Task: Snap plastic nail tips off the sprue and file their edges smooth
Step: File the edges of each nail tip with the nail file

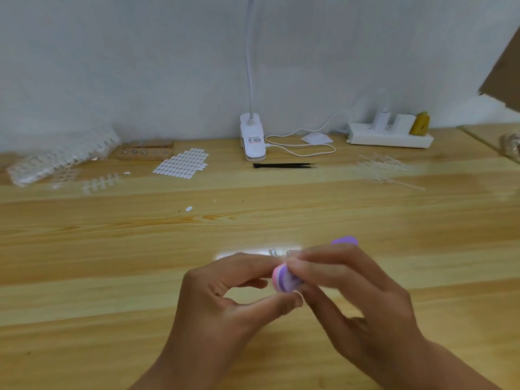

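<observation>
My right hand (351, 299) grips a pink and purple nail file (284, 281); its far end shows above my knuckles. My left hand (225, 311) curls its forefinger and thumb around the file's near end, pinching a small clear nail tip that the file mostly hides. Both hands hover low over the wooden table (140, 249). Two loose clear nail tips (274, 251) lie just beyond my fingers. A sprue with nail tips (101, 182) lies at the far left, beside a bag of more sprues (56, 161).
Bare sprue sticks (385, 170) are piled at the far right. A sheet of white adhesive tabs (183, 164), black tweezers (284, 165), a clip lamp (252, 139), a power strip (391, 136) and a wooden holder (146, 153) line the back by the wall.
</observation>
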The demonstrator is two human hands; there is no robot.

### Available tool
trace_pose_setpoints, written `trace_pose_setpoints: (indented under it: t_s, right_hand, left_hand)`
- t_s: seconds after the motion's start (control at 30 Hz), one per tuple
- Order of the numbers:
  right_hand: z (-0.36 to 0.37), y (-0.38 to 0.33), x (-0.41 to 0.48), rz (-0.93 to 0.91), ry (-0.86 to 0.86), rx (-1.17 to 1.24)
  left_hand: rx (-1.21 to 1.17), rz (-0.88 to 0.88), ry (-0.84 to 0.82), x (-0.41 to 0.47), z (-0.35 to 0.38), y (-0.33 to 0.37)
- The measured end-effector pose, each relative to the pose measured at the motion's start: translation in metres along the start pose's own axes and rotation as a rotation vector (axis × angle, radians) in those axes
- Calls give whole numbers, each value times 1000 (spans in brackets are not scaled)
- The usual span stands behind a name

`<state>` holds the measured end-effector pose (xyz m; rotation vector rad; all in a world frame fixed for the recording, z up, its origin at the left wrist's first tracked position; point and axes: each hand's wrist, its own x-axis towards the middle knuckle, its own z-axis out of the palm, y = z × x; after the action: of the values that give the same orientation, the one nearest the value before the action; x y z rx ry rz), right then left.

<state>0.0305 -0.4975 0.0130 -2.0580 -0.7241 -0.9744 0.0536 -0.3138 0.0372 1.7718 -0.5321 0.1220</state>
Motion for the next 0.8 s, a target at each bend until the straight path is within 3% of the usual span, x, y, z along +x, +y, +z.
trace_pose_setpoints:
  t_s: [0.17,0.33,0.47,0.6,0.8]
  right_hand:
    - [-7,13,0,57,-38,-104]
    - [0,4,-2,-28,-80,-46]
    - [-10,14,4,57,-40,-102]
    - [-2,4,1,-55,-88,-48]
    - [-6,4,5,30,36,-53]
  left_hand:
    - [40,-43,50,-3,0,0]
    - [147,27,26,-3,-1,3]
    - [167,33,62,-2,-4,3]
    - [183,92,15,-2,-2,3]
    - [-180,-34,-38,0,-1,-1]
